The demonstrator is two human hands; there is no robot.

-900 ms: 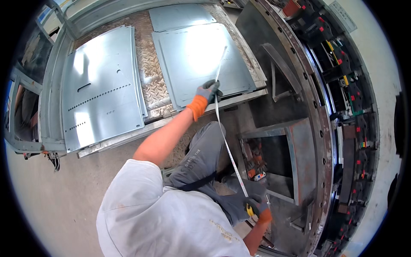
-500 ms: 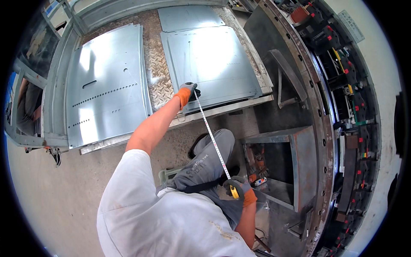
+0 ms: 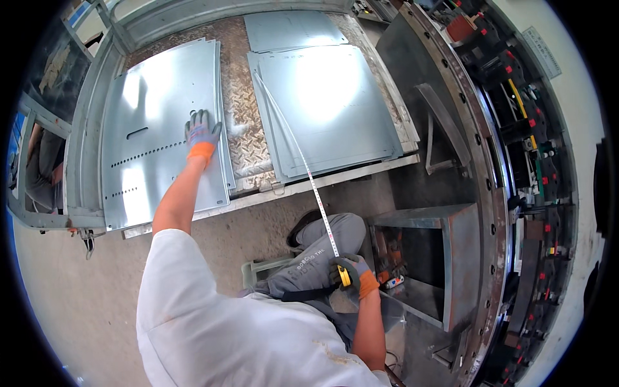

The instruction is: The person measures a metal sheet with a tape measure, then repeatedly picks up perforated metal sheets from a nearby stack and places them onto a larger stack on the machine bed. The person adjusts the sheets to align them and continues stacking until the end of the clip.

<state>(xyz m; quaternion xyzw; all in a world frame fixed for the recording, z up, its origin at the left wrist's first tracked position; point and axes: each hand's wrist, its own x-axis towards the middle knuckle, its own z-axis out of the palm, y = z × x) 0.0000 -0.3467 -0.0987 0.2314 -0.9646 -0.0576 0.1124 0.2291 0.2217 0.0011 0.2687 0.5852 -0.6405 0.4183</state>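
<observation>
Nearest the camera, the right hand point(image 3: 353, 276) has its grip clamped on the yellow case of a tape measure point(image 3: 344, 276), held just above the person's grey-trousered knee point(image 3: 322, 242). The glove is grey with an orange cuff. Just to the right of the case stands an open steel box point(image 3: 445, 258) with rusty inner walls and a few small items inside, too small to tell.

From the case, the blade of the tape point(image 3: 303, 161) runs out as a thin, pale strip with fine markings, straight up and leftward over the floor and across the front edge of the desk point(image 3: 309, 187). It goes on over a stack of plain grey metal sheets point(image 3: 335, 109), lying along the stack's left margin, and its tip ends near the stack's far left corner.

Left of the tape, beyond a strip of checker-patterned plate point(image 3: 238, 129), lies a second stack of shiny sheets point(image 3: 148, 155), marked by rows of small punched holes and one slot. The left hand point(image 3: 202, 131), gloved the same, rests flat on this stack near its right edge, fingers spread apart and holding nothing.

Farther than the tape's tip, another grey sheet point(image 3: 290, 29) lies at the back of the desk.
</observation>
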